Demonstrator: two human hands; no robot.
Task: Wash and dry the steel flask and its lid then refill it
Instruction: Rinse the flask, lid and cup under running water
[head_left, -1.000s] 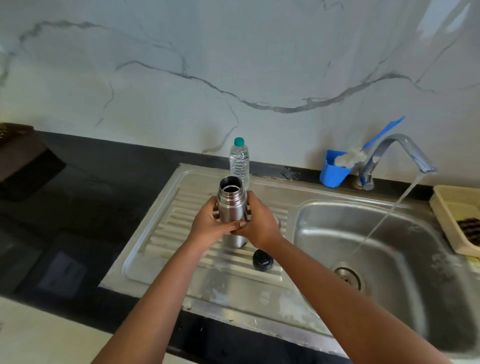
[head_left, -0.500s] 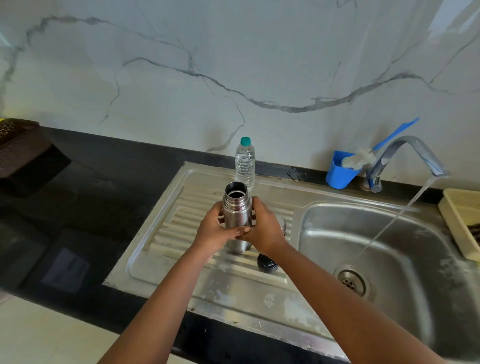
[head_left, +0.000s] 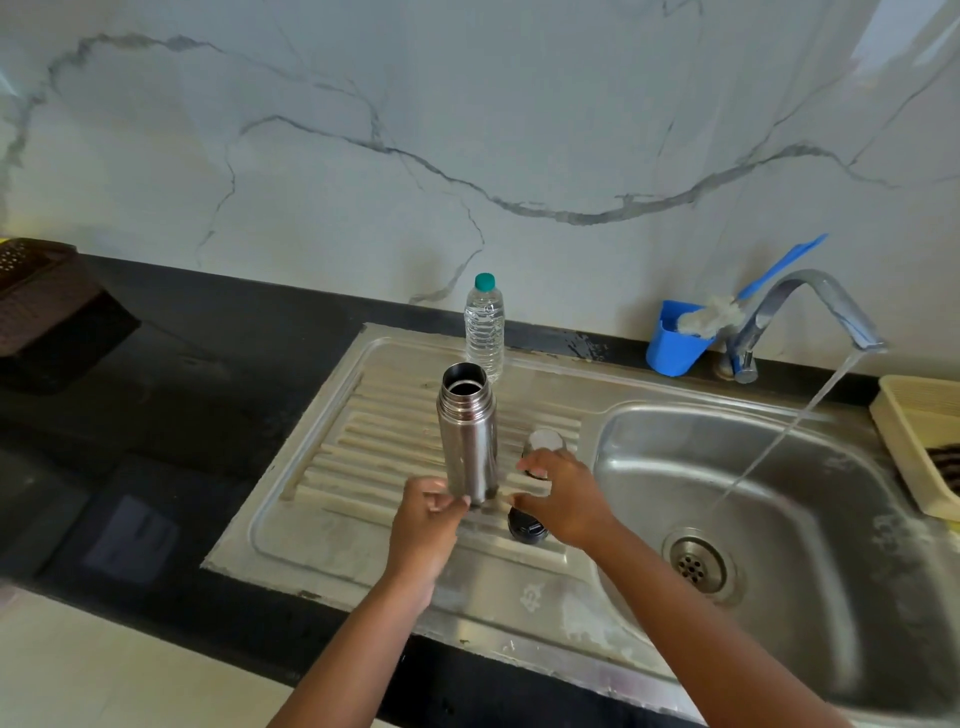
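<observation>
While standing upright and open-mouthed on ribbed drainboard (head_left: 374, 452), steel flask (head_left: 467, 436) touched only at base: left hand (head_left: 423, 525) at 7 o'clock of base, fingers loosely curled, fingertips against lower wall, no clamp around it. Right hand (head_left: 563, 499) at 4 o'clock of flask, fingers spread and relaxed, apart from flask wall, holding nothing; fingertips just above a steel cap (head_left: 545, 441) sitting at 3 o'clock of flask, contact not clear. Black lid (head_left: 527, 527) lying on drainboard at 5 o'clock of flask, partly under right hand and wrist.

Plastic water bottle (head_left: 484, 327), teal cap on, upright at 12 o'clock just behind flask, near back rim of drainboard. Blue holder (head_left: 672, 340) with brush (head_left: 711, 317) at 2 o'clock on black counter (head_left: 208, 364), beside tap (head_left: 810, 306). Tap running, stream falling into sink basin (head_left: 805, 519) right of drain (head_left: 696, 564). Beige tray (head_left: 919, 431) at far 3 o'clock past basin, cut by frame edge. Dark perforated basket (head_left: 36, 291) at far 9 o'clock on counter.

Cap and lid crowd flask's 3 to 5 o'clock side. Bottle blocks 12. Open ribbed drainboard from 8 to 11 o'clock, raised rim beyond, then bare black counter. Basin edge close past cap at 3 o'clock. Front counter edge at 6 o'clock, under both forearms.
</observation>
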